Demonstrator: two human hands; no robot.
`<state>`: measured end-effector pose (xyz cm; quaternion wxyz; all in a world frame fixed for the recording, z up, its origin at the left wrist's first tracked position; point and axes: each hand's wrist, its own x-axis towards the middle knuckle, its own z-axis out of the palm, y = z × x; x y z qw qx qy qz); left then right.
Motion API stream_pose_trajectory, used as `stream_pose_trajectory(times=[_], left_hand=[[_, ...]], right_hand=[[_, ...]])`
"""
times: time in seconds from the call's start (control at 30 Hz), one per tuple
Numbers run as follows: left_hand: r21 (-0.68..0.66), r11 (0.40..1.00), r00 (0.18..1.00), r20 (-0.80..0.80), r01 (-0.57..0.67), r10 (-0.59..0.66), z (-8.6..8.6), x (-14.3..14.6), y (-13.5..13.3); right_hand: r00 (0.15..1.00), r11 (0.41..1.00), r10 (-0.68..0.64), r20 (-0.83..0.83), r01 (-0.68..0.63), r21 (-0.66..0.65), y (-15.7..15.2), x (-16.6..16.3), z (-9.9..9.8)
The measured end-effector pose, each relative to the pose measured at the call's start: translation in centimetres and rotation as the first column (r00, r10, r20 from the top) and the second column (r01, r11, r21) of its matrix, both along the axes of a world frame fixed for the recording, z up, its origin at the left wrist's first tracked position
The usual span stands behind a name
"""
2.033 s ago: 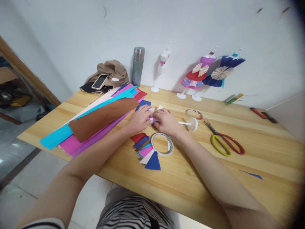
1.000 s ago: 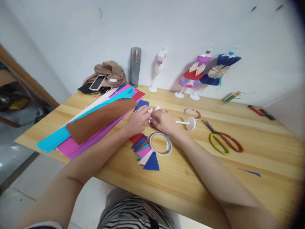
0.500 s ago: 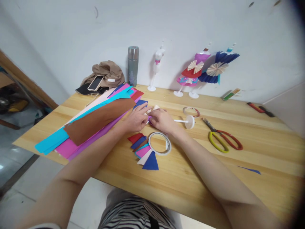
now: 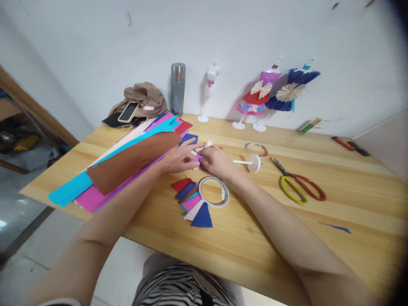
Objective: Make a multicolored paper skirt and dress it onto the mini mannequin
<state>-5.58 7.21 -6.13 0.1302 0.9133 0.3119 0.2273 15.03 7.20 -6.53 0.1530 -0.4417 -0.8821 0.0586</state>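
Note:
My right hand is closed around a small white mannequin lying on its side, its stem and round base pointing right. A piece of purple paper shows at the body beside my right fingertips. To the left of it, my left hand has its fingers stretched apart, the thumb close to the purple paper. My hands hide most of the mannequin's body. Just below lies a roll of tape, with a fan of coloured paper pieces at its left edge.
A pile of coloured paper sheets covers the table's left side. Scissors and a clear ring lie at right. Behind stand a thermos, a bare mannequin and two dressed mannequins. A phone rests on brown cloth.
My left hand has shifted slightly left, away from the purple paper, and its fingers have spread. My right hand has stayed in place on the mannequin.

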Motion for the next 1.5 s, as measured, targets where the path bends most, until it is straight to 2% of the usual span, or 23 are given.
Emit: stream_pose_trajectory(times=[0.13,0.33,0.63,1.17,1.5], left_hand=[[0.061,0.993,0.995,0.04,-0.096,0.094,-0.8,0.3,0.4],[0.101,0.984,0.989,-0.006,-0.144,0.145,-2.1,0.6,0.3],[0.169,0.979,0.993,-0.015,-0.11,0.114,-2.0,0.9,0.3],[0.15,0.98,0.991,0.004,-0.134,0.135,-2.6,1.0,0.6],[0.114,0.982,0.989,0.006,-0.151,0.151,-2.2,1.1,0.1]], right_hand=[[1.0,1.0,-0.001,0.002,0.001,-0.001,0.0,0.0,-0.2],[0.999,0.999,-0.042,-0.004,0.042,-0.002,-0.2,-0.2,0.1],[1.0,1.0,-0.007,0.029,0.007,0.004,-0.5,-0.3,0.3],[0.999,1.0,0.003,0.048,-0.004,0.023,-0.8,-0.3,0.7],[0.991,0.998,0.067,-0.113,-0.068,-0.01,-0.5,0.7,0.9]])
